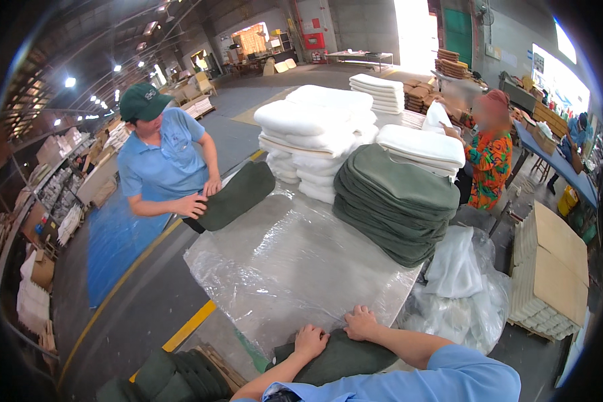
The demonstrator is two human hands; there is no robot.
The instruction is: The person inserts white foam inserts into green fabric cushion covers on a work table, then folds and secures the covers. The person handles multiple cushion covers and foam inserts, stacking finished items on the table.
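A dark green cushion-like fabric piece (345,358) lies at the near edge of the plastic-covered table (268,261), right in front of me. My left hand (311,342) rests on its far left part, fingers bent over the fabric. To the right, my right hand (361,324) grips its far edge, fingers curled and reaching onto the plastic. My forearms partly cover the piece. Across the table at left, a co-worker in a blue shirt (161,154) has both hands on a similar dark green piece (241,194).
A tall stack of dark green pieces (395,201) stands on the table's right side. Behind it are white padded stacks (321,127). Plastic bags (459,288) bulge by the right edge, near stacked cardboard (549,268). More green pieces (181,375) lie at lower left. Another person (489,154) works at far right.
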